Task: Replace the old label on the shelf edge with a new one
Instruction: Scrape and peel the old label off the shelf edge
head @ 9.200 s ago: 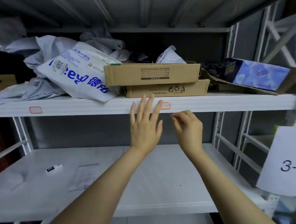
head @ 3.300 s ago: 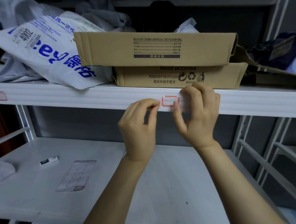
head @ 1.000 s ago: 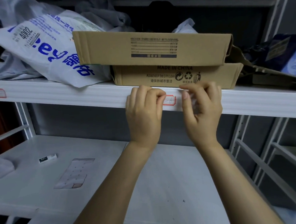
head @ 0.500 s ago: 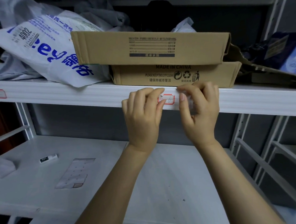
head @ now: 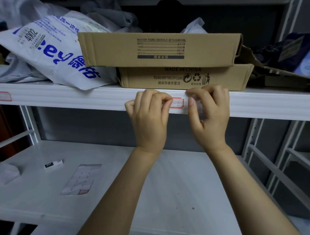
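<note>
the label (head: 176, 103), white with a red rim and a pen mark on it, is stuck on the front edge of the top shelf (head: 78, 101), near the middle. the left hand (head: 149, 117) is at its left end. its grip is narrow, with the fingers curled tight, and the tips nip that end and hide it. the right hand (head: 210, 112) is just beside the right end of the label. its grip is narrow too, with thumb and fingers curled on a small clear scrap (head: 196, 105) that is too blurred to tell what it is.

right above the label, two brown boxes are stacked at the front edge of the top shelf. the low box (head: 182, 78) is just above the knuckles, and the top box (head: 157, 47) sticks out over it to the left. a white bag (head: 57, 56) with blue writing leans on the boxes from the left and hangs a bit over the edge. a dark blue box (head: 300, 55) lies near the right end. a second red label (head: 3, 96) is stuck far to the left on the same edge.

on the bottom shelf (head: 172, 188), near its left side, lie a sticker sheet (head: 80, 180), a small white stick (head: 53, 163) and a white wad (head: 4, 175).
</note>
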